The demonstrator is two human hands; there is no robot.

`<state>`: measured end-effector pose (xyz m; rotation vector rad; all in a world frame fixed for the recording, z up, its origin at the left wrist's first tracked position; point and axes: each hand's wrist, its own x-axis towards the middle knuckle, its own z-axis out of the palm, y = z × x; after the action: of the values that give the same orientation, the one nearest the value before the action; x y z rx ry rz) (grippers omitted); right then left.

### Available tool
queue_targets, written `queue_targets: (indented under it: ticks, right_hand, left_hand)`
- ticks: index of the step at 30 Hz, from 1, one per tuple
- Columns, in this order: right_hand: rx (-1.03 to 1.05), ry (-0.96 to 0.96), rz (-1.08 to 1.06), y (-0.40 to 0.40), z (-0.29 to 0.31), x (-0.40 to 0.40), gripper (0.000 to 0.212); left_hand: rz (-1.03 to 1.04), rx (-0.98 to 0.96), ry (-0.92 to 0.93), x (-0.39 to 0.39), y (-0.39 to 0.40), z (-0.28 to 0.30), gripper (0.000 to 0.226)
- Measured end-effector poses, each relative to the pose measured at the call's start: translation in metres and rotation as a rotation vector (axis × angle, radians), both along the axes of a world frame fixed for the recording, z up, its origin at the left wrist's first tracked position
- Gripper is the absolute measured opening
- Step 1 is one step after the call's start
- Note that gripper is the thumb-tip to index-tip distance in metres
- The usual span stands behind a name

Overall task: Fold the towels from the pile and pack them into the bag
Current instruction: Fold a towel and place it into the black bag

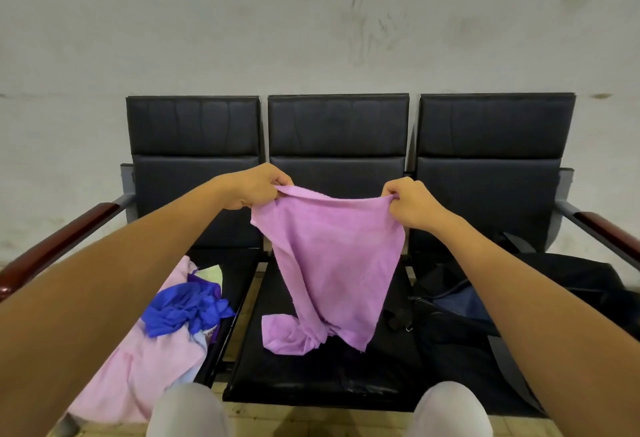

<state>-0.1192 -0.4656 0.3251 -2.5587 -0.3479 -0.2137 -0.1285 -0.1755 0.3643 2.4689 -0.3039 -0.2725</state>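
Only one feed on my end: head cam, wide-angle, worn by the person, pitched forward and down. It faces a bench [337, 360] of three black seats square on, against a wall [311, 21]. Close range: both forearms run in from the bottom corners, left hand [254, 187] and right hand [414, 204] sit mid-frame, knees [188, 409] clip the bottom edge. Straight lines bow toward the frame edges. No second view, so no overlap to report.
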Motion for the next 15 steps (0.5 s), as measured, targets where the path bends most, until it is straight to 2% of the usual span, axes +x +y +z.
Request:
queue_targets:
  ticks: [3,5,8,10,13,15]
  right_hand:
    - [0.027,0.013,-0.004,0.001,0.004,-0.006,0.047]
    - [0.028,0.087,0.028,0.002,0.01,-0.011,0.05]
    - [-0.003,0.169,0.05,0.002,0.018,-0.016,0.038]
    - [-0.004,0.169,0.019,0.001,0.022,-0.021,0.029]
    - [0.037,0.153,0.011,0.003,0.027,-0.027,0.039]
    - [0.096,0.172,0.024,0.005,0.03,-0.034,0.042]
  left_hand:
    - [0.022,-0.05,0.046,-0.007,0.0,0.002,0.038]
    - [0.002,-0.088,0.053,-0.012,0.002,0.002,0.039]
    - [-0.03,-0.089,0.008,-0.017,0.007,0.005,0.039]
    - [-0.061,-0.008,-0.065,-0.018,0.012,0.008,0.035]
    - [-0.139,0.191,-0.153,-0.022,0.017,0.011,0.016]
    - [-0.153,0.247,-0.142,-0.032,0.017,0.013,0.034]
